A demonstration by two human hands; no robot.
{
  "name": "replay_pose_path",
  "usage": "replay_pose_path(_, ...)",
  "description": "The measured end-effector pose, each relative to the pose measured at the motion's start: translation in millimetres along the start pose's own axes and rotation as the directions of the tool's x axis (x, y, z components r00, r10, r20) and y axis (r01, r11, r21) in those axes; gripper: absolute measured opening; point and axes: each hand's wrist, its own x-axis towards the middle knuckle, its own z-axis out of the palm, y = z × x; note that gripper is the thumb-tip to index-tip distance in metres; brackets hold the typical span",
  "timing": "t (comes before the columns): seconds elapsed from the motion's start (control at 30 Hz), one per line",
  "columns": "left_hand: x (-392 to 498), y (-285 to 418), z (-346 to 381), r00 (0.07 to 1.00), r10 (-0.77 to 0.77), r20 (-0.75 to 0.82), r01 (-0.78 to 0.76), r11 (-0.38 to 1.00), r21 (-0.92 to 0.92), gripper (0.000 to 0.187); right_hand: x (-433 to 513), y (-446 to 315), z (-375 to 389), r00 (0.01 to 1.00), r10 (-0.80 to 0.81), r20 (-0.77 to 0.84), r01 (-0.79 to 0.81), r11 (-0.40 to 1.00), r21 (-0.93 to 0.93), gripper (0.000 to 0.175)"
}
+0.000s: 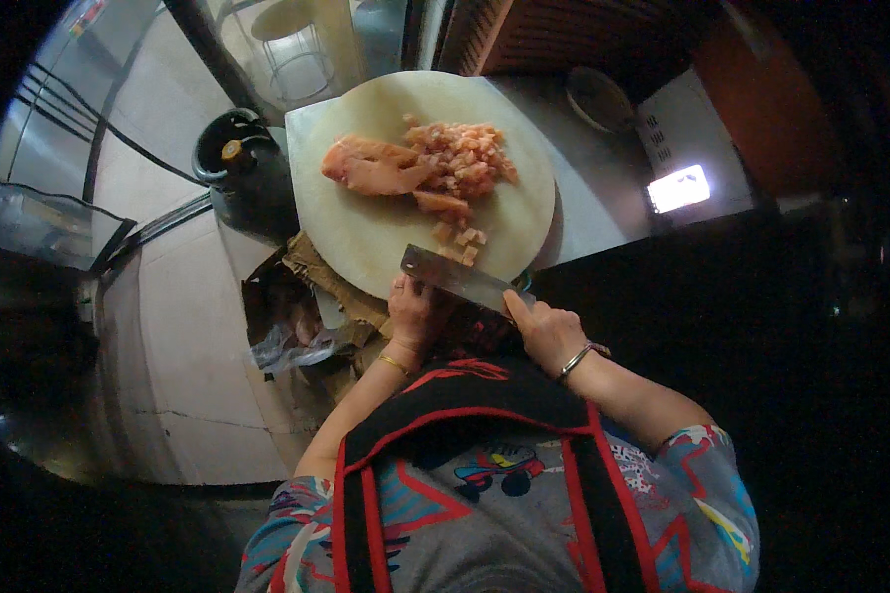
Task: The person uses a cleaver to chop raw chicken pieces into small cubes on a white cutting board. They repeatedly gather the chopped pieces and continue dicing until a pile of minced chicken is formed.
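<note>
My right hand [552, 333] grips the handle of a cleaver [452, 274], its broad blade slanting left over the near edge of a round cutting board [356, 230]. Close behind the blade's far left end is my left hand [413, 311]; the blade hides part of its fingers, so whether it holds anything is unclear. Diced raw meat [467, 156] lies heaped at the board's middle right. To the left of that heap rests a larger piece of raw meat [374, 167]. A cut strip [443, 202] and a few small cubes [469, 241] lie nearer the blade.
A gas cylinder [248, 178] stands left of the board. Below it, an open cardboard box [311, 259] holds a plastic bag [297, 352]. A lit phone [678, 189] and a round basket-like container [598, 100] are at the right. A stool [289, 44] stands beyond.
</note>
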Motion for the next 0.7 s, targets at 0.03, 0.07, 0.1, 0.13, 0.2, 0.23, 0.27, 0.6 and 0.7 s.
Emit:
replay_pose_path(0.03, 0.0, -0.1, 0.5, 1.0, -0.013, 0.019, 0.013, 1.0, -0.008, 0.03, -2.3, -0.9, -0.5, 1.0, 0.02, 0.0, -0.02, 0.999, -0.025, 0.028)
replay_pose_path(0.07, -0.7, -0.2, 1.2, 0.999, -0.027, 0.039, 0.027, 0.999, -0.016, 0.03, -4.4, -1.9, -1.3, 0.999, 0.038, 0.025, -0.038, 0.999, -0.003, 0.029)
replay_pose_path(0.1, -1.6, -0.5, 2.5, 1.0, -0.011, 0.023, 0.011, 1.0, -0.015, 0.029, -6.5, -2.1, -2.8, 0.997, 0.062, 0.054, -0.062, 0.998, 0.006, 0.031)
replay_pose_path(0.13, -2.3, -2.8, 4.5, 1.0, 0.002, 0.006, -0.002, 1.0, -0.013, 0.029, -7.8, -2.8, -3.6, 0.99, 0.092, 0.105, -0.092, 0.996, -0.005, 0.034)
replay_pose_path(0.2, -6.7, -7.7, 9.6, 0.999, 0.036, -0.017, -0.036, 0.999, 0.027, 0.033, -12.5, -2.1, -5.5, 0.993, 0.088, 0.084, -0.091, 0.995, 0.032, 0.035)
replay_pose_path(0.23, -9.6, -10.7, 12.7, 0.998, 0.057, -0.022, -0.055, 0.997, 0.062, 0.038, -14.9, -1.4, -5.6, 0.99, 0.1, 0.099, -0.103, 0.994, 0.031, 0.036)
replay_pose_path(0.27, -13.2, -13.3, 16.1, 0.997, 0.077, -0.027, -0.074, 0.992, 0.098, 0.043, -17.6, -0.5, -5.3, 0.992, 0.09, 0.089, -0.095, 0.995, 0.044, 0.035)
replay_pose_path(0.6, -7.7, -9.2, 13.9, 0.997, 0.012, 0.072, -0.02, 0.994, 0.112, 0.039, 51.7, -20.4, 26.5, 0.989, 0.11, 0.096, -0.126, 0.975, 0.184, 0.022)
replay_pose_path(0.7, -0.8, -0.2, 4.3, 0.997, -0.025, 0.069, 0.027, 0.999, -0.018, 0.038, 70.3, -15.7, 20.0, 0.987, 0.133, 0.094, -0.151, 0.963, 0.225, 0.024)
